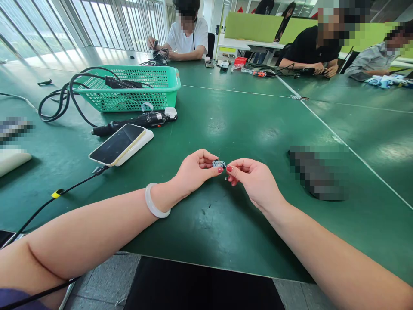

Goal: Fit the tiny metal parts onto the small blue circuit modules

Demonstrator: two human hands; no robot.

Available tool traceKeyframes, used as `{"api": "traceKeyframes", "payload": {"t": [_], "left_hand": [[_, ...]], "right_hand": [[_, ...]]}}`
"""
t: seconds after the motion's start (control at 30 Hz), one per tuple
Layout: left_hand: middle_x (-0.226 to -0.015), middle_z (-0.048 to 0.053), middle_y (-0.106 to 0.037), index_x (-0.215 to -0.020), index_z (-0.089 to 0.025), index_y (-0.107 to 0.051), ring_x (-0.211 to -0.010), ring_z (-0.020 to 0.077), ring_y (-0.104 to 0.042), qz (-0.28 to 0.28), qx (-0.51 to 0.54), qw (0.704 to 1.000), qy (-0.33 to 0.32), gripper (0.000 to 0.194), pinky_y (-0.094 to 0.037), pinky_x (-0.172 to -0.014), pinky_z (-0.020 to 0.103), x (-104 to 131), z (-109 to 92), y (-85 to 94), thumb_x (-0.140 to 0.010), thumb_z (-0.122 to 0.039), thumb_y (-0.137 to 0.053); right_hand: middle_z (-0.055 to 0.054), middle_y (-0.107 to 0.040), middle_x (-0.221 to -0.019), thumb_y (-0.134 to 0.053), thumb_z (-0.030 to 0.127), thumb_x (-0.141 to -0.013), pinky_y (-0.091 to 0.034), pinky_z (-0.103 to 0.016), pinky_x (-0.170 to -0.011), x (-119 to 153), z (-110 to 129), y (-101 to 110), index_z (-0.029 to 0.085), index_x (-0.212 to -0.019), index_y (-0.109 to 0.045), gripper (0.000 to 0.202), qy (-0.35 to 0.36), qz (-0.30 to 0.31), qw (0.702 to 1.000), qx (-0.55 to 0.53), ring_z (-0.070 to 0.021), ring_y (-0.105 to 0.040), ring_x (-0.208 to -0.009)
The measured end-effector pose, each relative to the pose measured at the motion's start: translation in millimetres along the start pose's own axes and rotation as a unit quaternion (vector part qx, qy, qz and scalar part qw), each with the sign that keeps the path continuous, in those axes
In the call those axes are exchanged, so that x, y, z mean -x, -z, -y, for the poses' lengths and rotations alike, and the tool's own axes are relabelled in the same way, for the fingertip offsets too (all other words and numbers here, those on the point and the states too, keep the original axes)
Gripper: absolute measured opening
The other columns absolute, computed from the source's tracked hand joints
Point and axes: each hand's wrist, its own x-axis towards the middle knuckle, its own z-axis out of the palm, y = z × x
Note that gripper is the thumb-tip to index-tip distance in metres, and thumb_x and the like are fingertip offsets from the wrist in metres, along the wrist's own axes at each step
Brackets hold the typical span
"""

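Note:
Above the green table, my left hand point(198, 169) pinches a small blue-and-white piece point(219, 164), which looks like a little circuit board, between thumb and fingers. My right hand point(250, 175) is close beside it, thumb and index finger pressed together near the piece's right end. A tiny light-coloured bit point(226, 178) shows by the right fingertips; its kind is too small to make out. Whether the right fingers touch the board is unclear. A white bangle point(155, 201) circles my left wrist.
Left of my hands lie a phone point(118, 144) on a white block with a cable, a black electric screwdriver point(129, 122) and a green basket point(138, 100) holding black cables. A blurred dark object point(318, 174) lies right. Several people sit across the table point(206, 241).

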Motion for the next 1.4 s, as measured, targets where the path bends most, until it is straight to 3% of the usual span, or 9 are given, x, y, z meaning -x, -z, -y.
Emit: {"api": "traceKeyframes", "payload": {"t": [0.3,0.6,0.8,1.07,1.2,1.4], "left_hand": [[-0.080,0.001,-0.068,-0.088,-0.013,-0.057,-0.074,0.0095,-0.064,0.057,0.064,0.996,0.009,0.030,-0.050,-0.078,0.030,-1.5,0.5,1.0,-0.065,-0.012,-0.076],[-0.082,0.002,-0.067,-0.092,-0.013,-0.055,-0.078,0.0101,-0.064,0.040,0.017,0.999,0.006,0.028,-0.050,-0.081,0.031,-0.3,-1.4,-0.6,-0.070,-0.013,-0.072],[-0.085,0.003,-0.066,-0.094,-0.013,-0.055,-0.079,0.0108,-0.064,0.071,-0.006,0.997,0.005,0.026,-0.050,-0.081,0.033,1.1,-0.2,-1.1,-0.072,-0.013,-0.070],[-0.080,0.001,-0.063,-0.089,-0.015,-0.051,-0.076,0.0104,-0.063,0.074,-0.050,0.996,-0.032,0.030,-0.050,-0.077,0.031,1.9,-0.9,-2.4,-0.069,-0.013,-0.072],[-0.079,0.000,-0.063,-0.090,-0.016,-0.049,-0.075,0.0102,-0.063,0.075,-0.054,0.995,-0.036,0.031,-0.050,-0.076,0.030,2.3,0.1,-1.7,-0.069,-0.015,-0.072],[-0.078,-0.001,-0.061,-0.089,-0.016,-0.048,-0.074,0.0092,-0.062,0.071,-0.068,0.995,-0.035,0.035,-0.050,-0.075,0.029,3.0,0.1,-1.5,-0.067,-0.015,-0.074]], "right_hand": [[-0.001,-0.063,-0.060,-0.071,0.037,-0.070,-0.048,-0.027,-0.055,3.3,4.0,-0.8,0.016,-0.070,-0.067,0.022,0.026,-0.018,0.998,0.055,-0.0120,-0.056,-0.056],[-0.002,-0.066,-0.063,-0.071,0.034,-0.071,-0.050,-0.028,-0.058,4.2,6.5,1.9,0.016,-0.074,-0.071,0.018,0.042,-0.024,0.998,0.048,-0.0121,-0.058,-0.057],[-0.002,-0.068,-0.068,-0.070,0.032,-0.072,-0.050,-0.029,-0.059,1.5,4.6,7.8,0.021,-0.076,-0.074,0.013,0.078,-0.048,0.993,0.080,-0.0126,-0.057,-0.060],[-0.004,-0.069,-0.079,-0.069,0.042,-0.074,-0.049,-0.031,-0.063,6.3,7.4,5.5,0.022,-0.074,-0.075,0.021,0.093,-0.029,0.988,0.121,-0.0163,-0.059,-0.070],[-0.004,-0.070,-0.081,-0.072,0.039,-0.071,-0.048,-0.032,-0.067,8.2,8.3,2.0,0.023,-0.072,-0.075,0.016,0.085,-0.046,0.989,0.110,-0.0180,-0.061,-0.077],[-0.004,-0.069,-0.073,-0.077,0.039,-0.064,-0.047,-0.032,-0.064,7.4,6.5,0.3,0.020,-0.067,-0.071,0.020,0.049,-0.059,0.995,0.068,-0.0170,-0.061,-0.070]]}}
